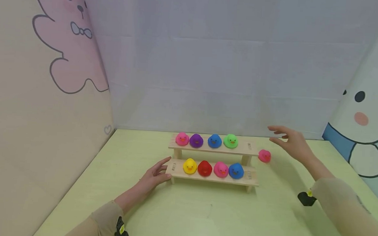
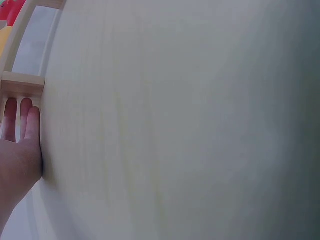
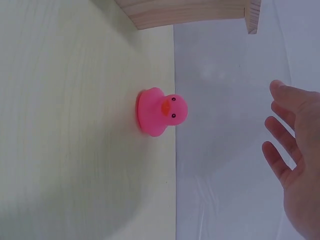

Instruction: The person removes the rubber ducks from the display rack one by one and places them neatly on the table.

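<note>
Sleeves first: we see the left sleeve [image 1: 103, 216] and right sleeve [image 1: 337, 202] nearest us, over a pale yellow-green counter [image 1: 184, 216]. Left hand [image 1: 149, 179] is at the left end of the wooden lower shelf [image 1: 252, 176]: grip apart, fingers fairly straight, touching that end. Left wrist view shows us the fingertips up by a shelf leg [image 2: 22, 84].

On the lower shelf, left to right, we count yellow duck [image 1: 190, 166], red duck [image 1: 204, 168], pink duck [image 1: 221, 169], blue duck [image 1: 236, 171].

Loose pink duck [image 1: 264, 155] sits upright on the counter, just right of the upper shelf [image 1: 250, 147]. Right hand [image 1: 293, 143] is up off the counter near it: grip apart, holding nothing, not touching the duck.

Upper shelf, left to right, we get a second pink duck [image 1: 182, 139], purple duck [image 1: 196, 141], second blue duck [image 1: 214, 141], green duck [image 1: 230, 141]. Farthest back we have a whitish sheet [image 1: 190, 79].
</note>
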Demonstrator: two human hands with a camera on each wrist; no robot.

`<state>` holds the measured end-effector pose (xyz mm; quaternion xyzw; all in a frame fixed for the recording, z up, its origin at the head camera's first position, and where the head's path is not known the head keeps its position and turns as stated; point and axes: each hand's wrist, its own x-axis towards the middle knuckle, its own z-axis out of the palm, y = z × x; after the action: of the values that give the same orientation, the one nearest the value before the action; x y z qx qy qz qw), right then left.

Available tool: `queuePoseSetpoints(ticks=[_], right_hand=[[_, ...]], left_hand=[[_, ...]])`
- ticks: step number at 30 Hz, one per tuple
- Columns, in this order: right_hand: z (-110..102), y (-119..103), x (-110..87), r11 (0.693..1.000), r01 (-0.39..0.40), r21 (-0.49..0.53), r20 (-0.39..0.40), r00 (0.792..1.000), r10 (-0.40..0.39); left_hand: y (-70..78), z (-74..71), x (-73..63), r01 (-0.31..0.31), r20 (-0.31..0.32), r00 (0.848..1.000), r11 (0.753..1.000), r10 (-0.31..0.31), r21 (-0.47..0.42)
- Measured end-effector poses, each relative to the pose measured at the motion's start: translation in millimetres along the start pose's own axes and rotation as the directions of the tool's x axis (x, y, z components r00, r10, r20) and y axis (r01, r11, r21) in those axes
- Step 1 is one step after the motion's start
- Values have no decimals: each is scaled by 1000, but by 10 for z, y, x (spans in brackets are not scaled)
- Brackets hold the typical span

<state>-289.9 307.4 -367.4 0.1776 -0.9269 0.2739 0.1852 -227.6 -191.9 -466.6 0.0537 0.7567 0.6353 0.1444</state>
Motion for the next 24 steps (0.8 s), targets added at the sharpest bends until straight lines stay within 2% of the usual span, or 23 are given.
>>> queuePoseSetpoints(ticks=[5,12,24], right_hand=[[36,-131,35,1000,10,3,-96,995,-10],[124,-387,87,992,73,102,-173,983,-54],[314,-763,130,964,182,194,-186,972,-146]], left_hand=[[-1,-1,2,2,0,1000,1000,-2,2],[16,9,-15,3,-4,1000,1000,-3,6],[43,23,-23,20,-9,1000,1000,-20,3]])
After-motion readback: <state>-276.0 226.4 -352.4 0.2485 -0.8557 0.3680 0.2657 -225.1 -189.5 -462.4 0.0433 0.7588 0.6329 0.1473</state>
